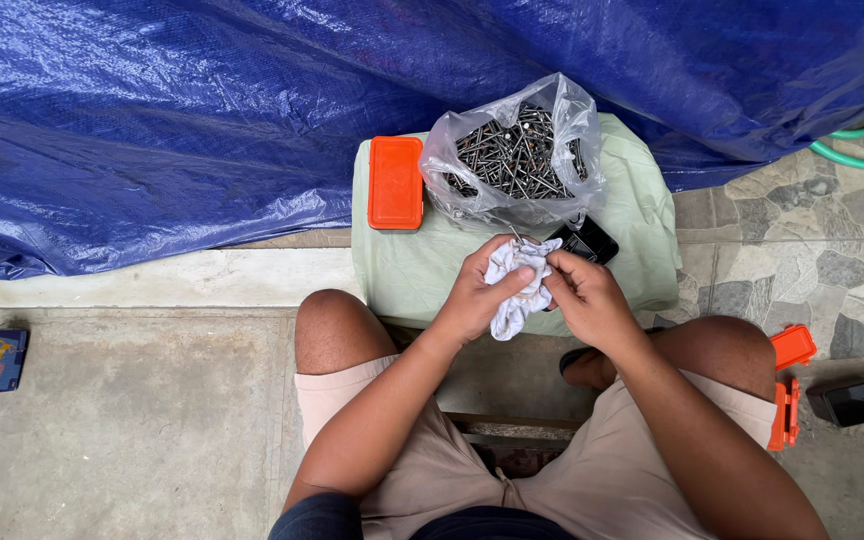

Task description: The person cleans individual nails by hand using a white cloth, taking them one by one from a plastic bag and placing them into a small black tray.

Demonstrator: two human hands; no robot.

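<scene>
While your left hand (474, 298) clutched the white cloth (518, 283), your right hand (589, 300) pinched a nail (518, 238) against it, beneath the bag of nails (514, 155).

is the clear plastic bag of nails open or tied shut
Open. The clear plastic bag has its mouth spread wide, so the pile of nails inside shows from above, with no knot at the top.
</scene>
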